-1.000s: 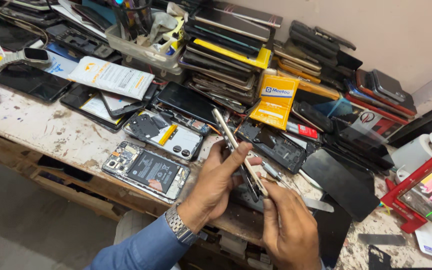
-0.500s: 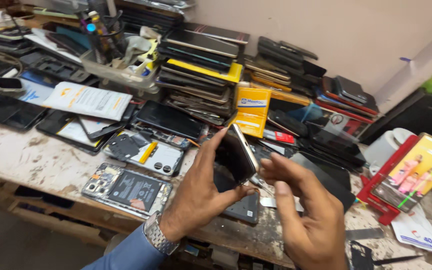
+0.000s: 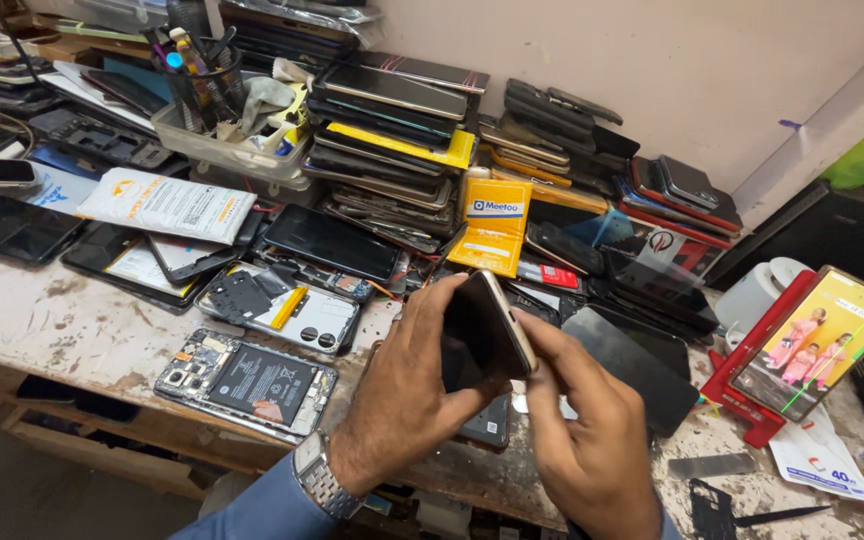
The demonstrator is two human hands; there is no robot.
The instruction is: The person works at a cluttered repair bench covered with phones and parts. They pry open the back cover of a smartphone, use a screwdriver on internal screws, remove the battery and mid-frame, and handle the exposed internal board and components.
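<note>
A dark phone (image 3: 482,335) is held tilted above the surface (image 3: 82,330), lifted clear of the opened handsets (image 3: 252,382) and stacked phones (image 3: 392,130) so its edge can be reached. It is gripped from behind by the left hand (image 3: 402,400), fingers closed around it. The lower edge is pinched by the right hand (image 3: 592,440), apparently for steadying.

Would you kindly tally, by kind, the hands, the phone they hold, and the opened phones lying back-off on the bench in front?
Hands: 2, the left hand and the right hand
Phone held between them: 1, the dark phone, tilted on edge
Opened phones with insides showing: 2, the near opened phone and the far opened phone
Total: 5
</note>
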